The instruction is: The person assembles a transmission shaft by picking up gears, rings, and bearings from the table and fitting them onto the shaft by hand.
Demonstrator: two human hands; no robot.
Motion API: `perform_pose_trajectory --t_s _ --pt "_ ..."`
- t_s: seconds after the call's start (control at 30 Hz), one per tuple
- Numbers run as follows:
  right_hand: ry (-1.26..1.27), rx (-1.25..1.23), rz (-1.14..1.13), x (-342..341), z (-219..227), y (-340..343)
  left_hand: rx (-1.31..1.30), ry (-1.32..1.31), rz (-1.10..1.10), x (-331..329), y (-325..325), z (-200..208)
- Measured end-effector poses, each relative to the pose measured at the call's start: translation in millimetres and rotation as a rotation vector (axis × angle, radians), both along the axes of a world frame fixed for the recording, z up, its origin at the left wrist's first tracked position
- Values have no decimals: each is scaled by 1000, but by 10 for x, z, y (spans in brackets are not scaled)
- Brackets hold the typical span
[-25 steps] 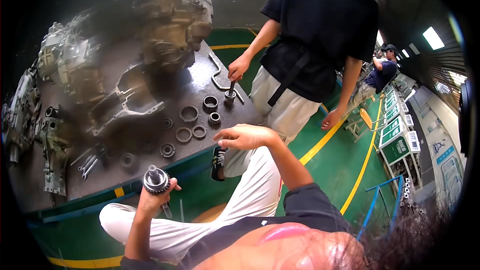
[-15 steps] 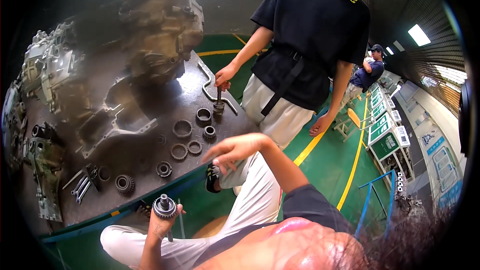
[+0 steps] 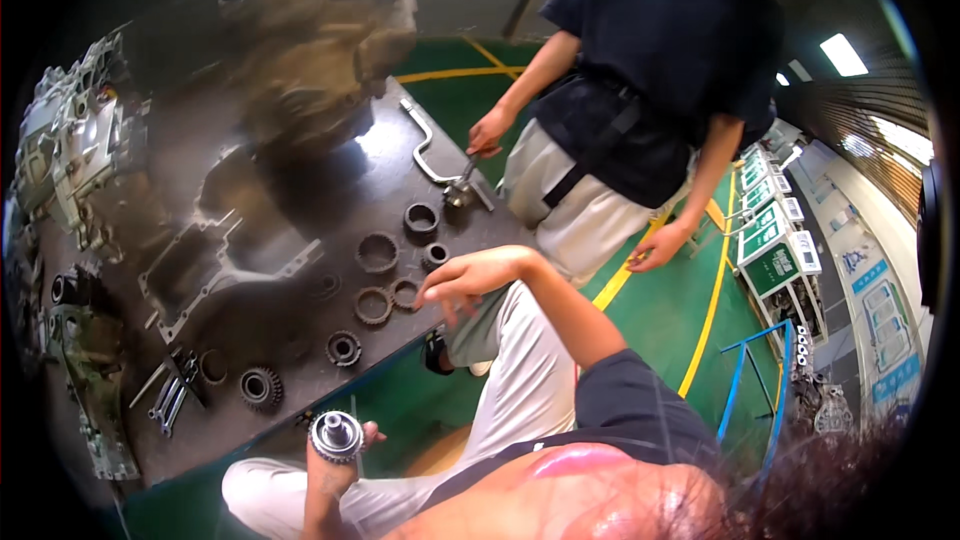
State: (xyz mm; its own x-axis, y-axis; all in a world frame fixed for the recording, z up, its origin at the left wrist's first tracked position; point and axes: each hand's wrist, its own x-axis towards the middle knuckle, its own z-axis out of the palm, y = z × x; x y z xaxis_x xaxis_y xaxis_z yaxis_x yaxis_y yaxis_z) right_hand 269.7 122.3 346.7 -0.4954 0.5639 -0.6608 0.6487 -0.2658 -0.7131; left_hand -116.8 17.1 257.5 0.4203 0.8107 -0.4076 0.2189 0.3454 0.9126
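My left hand (image 3: pixel 328 472) is wrapped around a gear shaft (image 3: pixel 338 437), held upright off the table's near edge, with its toothed gear and bright stub end facing up. My right hand (image 3: pixel 472 278) hovers over the table edge with loosely bent fingers apart and nothing in them. Closest to its fingertips lie a small metal ring (image 3: pixel 405 292) and a small gear (image 3: pixel 436 256), the ring partly hidden by them. A wider ring (image 3: pixel 373 306) and a dark toothed gear (image 3: pixel 344 348) sit to the left.
Across the corner, a standing person's hand (image 3: pixel 490 132) grips a tilted shaft-like part (image 3: pixel 459 190) beside a bent crank bar (image 3: pixel 425 145). Large gearbox casings (image 3: pixel 85 140) fill the table's left side. Wrenches (image 3: pixel 170 395) and another gear (image 3: pixel 261 389) lie near the front.
The person's shaft-like part has gone from upright to tilted, near the crank bar. My right hand has come closer to the small gear and ring. My left hand still holds the gear shaft.
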Motion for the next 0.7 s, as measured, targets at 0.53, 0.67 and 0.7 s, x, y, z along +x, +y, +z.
perform_pose_trajectory --t_s 0.53,0.67,0.7 --pt "619 914 -666 1104 230 899 -194 -201 -24 417 321 83" --pt "63 732 -610 645 -431 717 -209 -131 15 546 390 26" --pt "25 667 -589 645 -535 686 -207 -127 11 565 385 8"
